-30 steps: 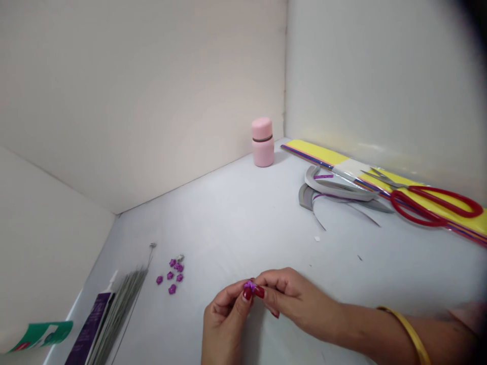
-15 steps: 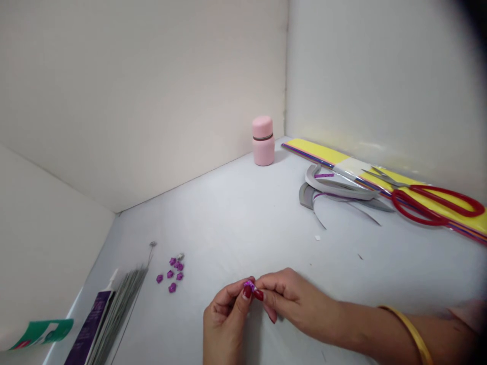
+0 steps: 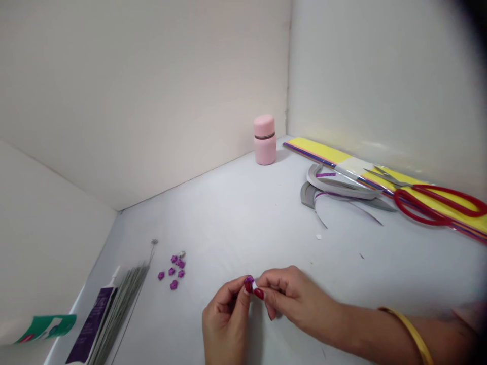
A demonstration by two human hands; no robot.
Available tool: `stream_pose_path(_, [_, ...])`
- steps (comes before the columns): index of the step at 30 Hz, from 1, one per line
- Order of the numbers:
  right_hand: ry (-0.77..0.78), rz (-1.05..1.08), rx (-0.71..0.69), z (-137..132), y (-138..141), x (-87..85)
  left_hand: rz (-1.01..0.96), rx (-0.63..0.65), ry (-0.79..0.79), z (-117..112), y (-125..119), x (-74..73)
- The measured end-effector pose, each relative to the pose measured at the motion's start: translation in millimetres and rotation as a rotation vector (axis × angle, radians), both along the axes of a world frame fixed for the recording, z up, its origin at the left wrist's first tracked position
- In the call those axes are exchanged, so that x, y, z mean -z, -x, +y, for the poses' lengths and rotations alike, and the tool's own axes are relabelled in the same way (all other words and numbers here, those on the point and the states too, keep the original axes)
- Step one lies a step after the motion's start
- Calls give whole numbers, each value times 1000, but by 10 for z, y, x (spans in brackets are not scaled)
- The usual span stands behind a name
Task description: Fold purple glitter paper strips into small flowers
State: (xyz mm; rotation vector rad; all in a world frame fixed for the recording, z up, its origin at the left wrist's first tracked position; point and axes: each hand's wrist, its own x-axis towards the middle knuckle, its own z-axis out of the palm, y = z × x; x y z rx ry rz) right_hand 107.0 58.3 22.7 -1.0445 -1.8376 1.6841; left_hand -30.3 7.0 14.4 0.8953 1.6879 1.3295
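White surfaces frame the scene: we look down on a pale bench [image 3: 228, 213] enclosed by plain walls [image 3: 152, 91]. Along its right side lies a film-wrapped pack of coloured sheets [image 3: 323, 150], yellow uppermost, with red-handled scissors [image 3: 403, 183] resting on it, blades slightly parted. At left, a bundle of thin grey-green wires [image 3: 122, 304] lies beside a purple tube [image 3: 93, 324] with a white nozzle, near a white container with a green label [image 3: 53, 326]. Curled grey strips [image 3: 342, 190] sit by the pack, and a pink flask [image 3: 265, 149] stands upright toward the far corner.

Nearest us, two hands meet above the bench. The left hand [image 3: 228, 314] pinches a folded purple piece [image 3: 249, 279] between thumb and forefinger; the right hand [image 3: 300, 294], a gold bangle [image 3: 409, 329] on its forearm, grips the white end in a similar pinch. Left of both lie several purple stars [image 3: 174, 285], by our reading finished. The piece between the hands we judge only part-shaped, its loose white end left to work in. Its purple part points up and leftward, the white end down toward the right thumb, so its long axis seems to slant between them; fingertips hide the rest.
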Motion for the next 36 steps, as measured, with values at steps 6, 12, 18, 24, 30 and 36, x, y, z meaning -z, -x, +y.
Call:
stream_pose_path(6, [-51,21,-19,0,-9,37,118,-6,-72,-34,-4,58])
stream_pose_path(12, [-36,56,-23,17,-13,38,325,72,-256,-69,9,124])
stream_pose_path(18, [24,101,-2,15,-12,56,272,157,-287,-45,18,85])
stream_pose_path(24, [52,114,-20,29,-5,35,33,77,-169,-15,13,54])
stream_pose_path(30, [192,147,-50,47,-8,14,31,69,-142,-26,-5,30])
stream_pose_path(36, [225,137,-53,44,-9,41,95,-15,-113,-44,-21,22])
